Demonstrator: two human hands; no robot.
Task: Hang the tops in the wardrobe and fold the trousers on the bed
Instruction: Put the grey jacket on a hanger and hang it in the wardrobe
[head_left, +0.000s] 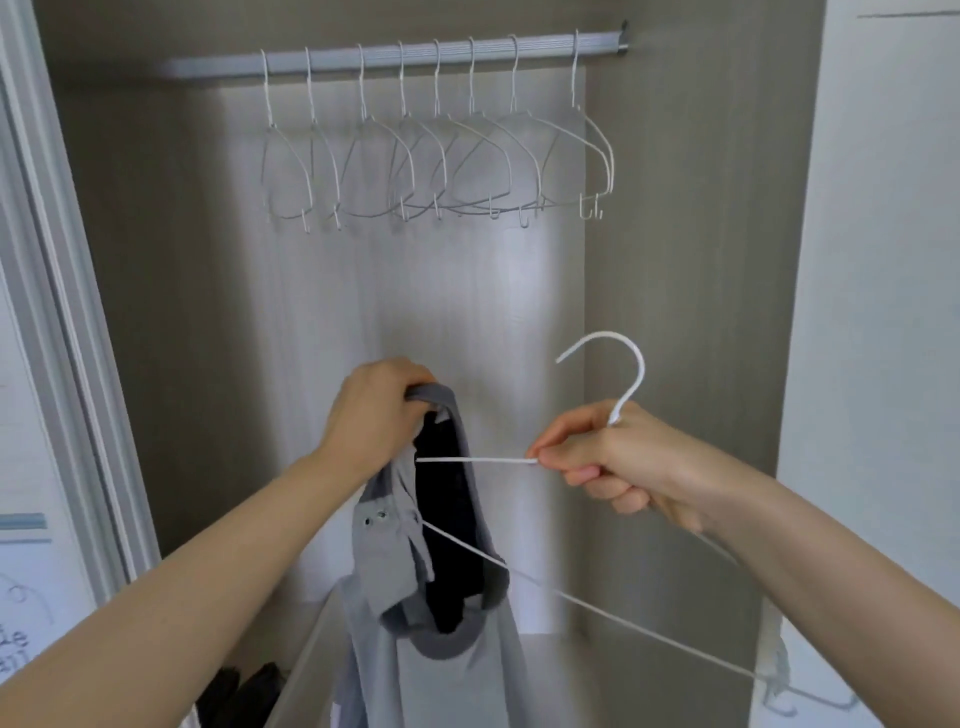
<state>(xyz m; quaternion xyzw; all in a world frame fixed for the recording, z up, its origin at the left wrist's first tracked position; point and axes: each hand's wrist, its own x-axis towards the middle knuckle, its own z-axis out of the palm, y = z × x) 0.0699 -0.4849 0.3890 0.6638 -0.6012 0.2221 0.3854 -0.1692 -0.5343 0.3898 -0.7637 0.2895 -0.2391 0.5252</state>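
In wardrobe (675, 260): hanger (631, 374) (unbranded) entering top (431, 665).

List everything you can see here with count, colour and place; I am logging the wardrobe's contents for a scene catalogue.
Rail: one, silver-grey, across the top of the wardrobe.
Empty hangers: eight, white wire, hooked side by side on the rail.
Held hanger: one, white wire, low right of centre, one arm pushed into the neck opening of the top.
Top: one, light grey with a darker grey collar, hanging at bottom centre.
Wardrobe back panel: one, pale wood grain, behind everything.
Dark items: count unclear, black, bottom left corner, too blurred to identify.
Left hand: grips the top's collar.
Right hand: pinches the held hanger just below its hook.
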